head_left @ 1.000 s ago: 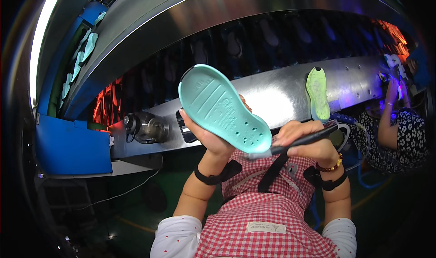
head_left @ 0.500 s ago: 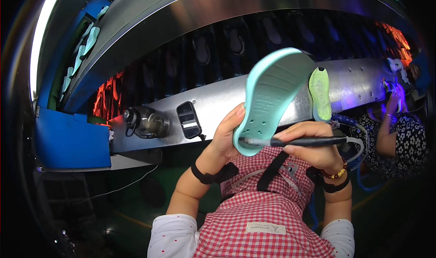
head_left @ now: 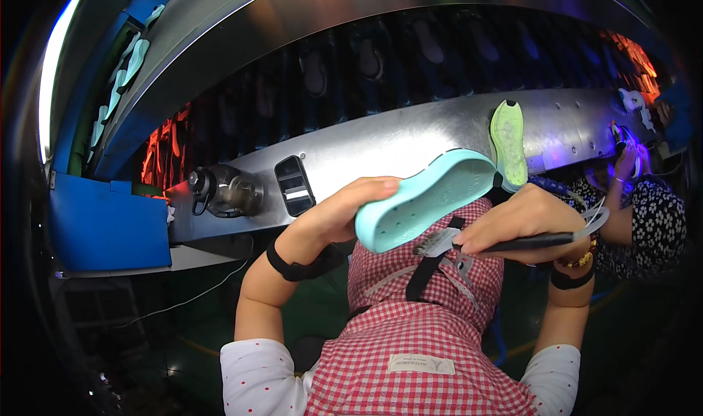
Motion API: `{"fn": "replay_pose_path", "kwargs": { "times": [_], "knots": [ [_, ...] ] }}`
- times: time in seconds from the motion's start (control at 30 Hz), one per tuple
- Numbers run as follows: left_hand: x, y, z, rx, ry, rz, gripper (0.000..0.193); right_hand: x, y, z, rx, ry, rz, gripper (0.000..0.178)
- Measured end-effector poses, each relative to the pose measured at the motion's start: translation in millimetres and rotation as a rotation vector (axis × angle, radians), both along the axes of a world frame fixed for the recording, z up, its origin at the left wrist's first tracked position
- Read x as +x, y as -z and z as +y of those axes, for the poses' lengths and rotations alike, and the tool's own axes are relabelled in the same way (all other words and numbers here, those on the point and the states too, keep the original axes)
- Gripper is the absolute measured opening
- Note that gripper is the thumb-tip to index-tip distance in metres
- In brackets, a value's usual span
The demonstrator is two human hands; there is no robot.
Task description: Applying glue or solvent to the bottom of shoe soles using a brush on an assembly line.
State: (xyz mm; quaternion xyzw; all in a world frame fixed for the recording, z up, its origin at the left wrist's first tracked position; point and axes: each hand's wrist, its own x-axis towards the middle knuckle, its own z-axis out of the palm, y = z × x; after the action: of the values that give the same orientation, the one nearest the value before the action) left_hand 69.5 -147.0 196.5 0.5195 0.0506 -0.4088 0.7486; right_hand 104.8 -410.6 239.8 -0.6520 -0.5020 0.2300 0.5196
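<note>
since the earlier frame, the teal sole (head_left: 432,200) had swung over from nearly upright to lean rightward, and the brush (head_left: 441,242) had come out of its hollow to just beside the near rim. the work looked midway: the sole was in hand and the brush out, but no coating could be told apart on the inside, so how much was covered and how much remained was unclear. a yellow-green sole (head_left: 510,145) lay on the table (head_left: 377,141), beyond the teal one's black-marked end.

the teal sole was held up in front of the apron (head_left: 421,343), off the table. the left hand (head_left: 344,209) gripped its left end, one digit along the far rim; the fingers behind it were hidden. the right hand's (head_left: 523,222) fingers pinched the brush close to its head, below the sole's right end; whether the bristles touched the rim i could not tell.
</note>
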Motion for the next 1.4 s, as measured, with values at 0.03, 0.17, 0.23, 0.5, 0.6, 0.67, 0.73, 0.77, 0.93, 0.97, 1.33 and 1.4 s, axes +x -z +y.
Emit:
{"fn": "replay_pose_path", "kwargs": {
  "times": [0.03, 0.17, 0.23, 0.5, 0.6, 0.67, 0.73, 0.77, 0.93, 0.97, 1.33, 1.4],
  "knots": [
    [-1.1, 1.2, 3.2, -0.042, -0.06, 0.053, 0.055, -0.2, -1.3, 0.1, 0.01, 0.035, -0.009, 0.02],
    [-0.3, -9.3, 14.5, -0.054, 0.047, -0.2, 0.055, -7.2, 25.9, 0.8, 0.121, 0.113, 0.087, 0.022],
    [-0.5, -8.8, 22.1, -0.105, 0.005, -0.157, 0.054, -11.3, 20.7, -2.7, 0.095, 0.114, 0.078, 0.021],
    [-13.5, -27.6, 21.1, 0.067, -0.171, -0.458, 0.052, -27.4, 31.3, -0.5, 0.076, 0.303, 0.041, 0.02],
    [-10.3, 9.6, 39.0, -0.632, -0.445, 0.2, 0.073, -33.9, 14.5, -0.9, 0.126, 0.309, 0.019, 0.023],
    [-10.6, 37.3, 22.8, -0.417, -0.477, -0.134, 0.085, -33.8, 7.7, 7.3, 0.262, 0.375, 0.025, 0.025],
    [2.3, 47.5, -7.3, -0.837, -0.458, 0.009, 0.092, -30.1, 24.8, 18.4, 0.179, 0.472, 0.108, 0.023],
    [-0.5, 50.6, -18.3, -0.866, -0.457, -0.036, 0.095, -28.0, 37.3, 22.7, 0.109, 0.51, 0.185, 0.022],
    [-10.6, 58.4, -44.6, -0.582, -0.719, 0.075, 0.09, -23.7, 57.9, 45.2, 0.116, 0.7, 0.309, 0.018],
    [-8.4, 60.2, -43.7, -0.581, -0.722, 0.073, 0.09, -26.1, 59.7, 49.6, 0.089, 0.689, 0.221, 0.018],
    [-9.7, 47.1, -43.9, -0.651, -0.738, -0.06, 0.091, -26.1, 38.2, 35.9, 0.152, 0.546, 0.096, 0.019],
    [-5.2, 41.8, -46.0, -0.673, -0.764, -0.098, 0.09, -25.7, 39.5, 44.4, 0.132, 0.536, 0.088, 0.019]
  ]
}}
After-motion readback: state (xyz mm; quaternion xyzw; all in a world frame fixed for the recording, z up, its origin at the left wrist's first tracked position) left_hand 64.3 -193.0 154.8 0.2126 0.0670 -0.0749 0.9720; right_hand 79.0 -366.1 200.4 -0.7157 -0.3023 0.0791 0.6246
